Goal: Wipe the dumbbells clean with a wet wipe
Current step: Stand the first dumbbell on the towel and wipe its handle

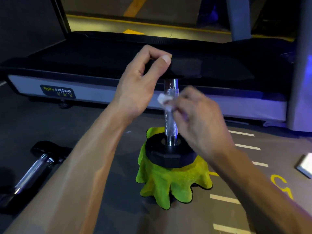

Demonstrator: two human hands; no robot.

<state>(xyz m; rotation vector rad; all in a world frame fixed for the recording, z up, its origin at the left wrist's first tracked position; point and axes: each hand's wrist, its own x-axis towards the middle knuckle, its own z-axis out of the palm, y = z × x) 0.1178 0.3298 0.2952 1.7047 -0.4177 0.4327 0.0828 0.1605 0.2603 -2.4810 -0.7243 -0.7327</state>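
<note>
Near the middle of the view, you have one dumbbell (170,115) standing up on its end. Its bottom weight sits on a green cloth (170,179) on the floor (104,125). Your left hand (140,81) pinches the top black weight with thumb and fingers to keep the dumbbell from falling. Your right hand (199,120) is at about 3 o'clock from the shiny bar. It is pressed together around a small white wet wipe (164,99), and the wipe touches the bar about halfway up. This hand looks blurry, so I think you are rubbing right now.

So you are in the middle of the job. The bar is being wiped. I cannot tell if the two black weights are clean yet.

Over at 8 o'clock, a second dumbbell (32,169) lies on its side on the floor, well apart from both hands. I cannot tell if it has been wiped. If not, it is left to do.

At 12 o'clock, behind everything, is a treadmill (94,83).
</note>
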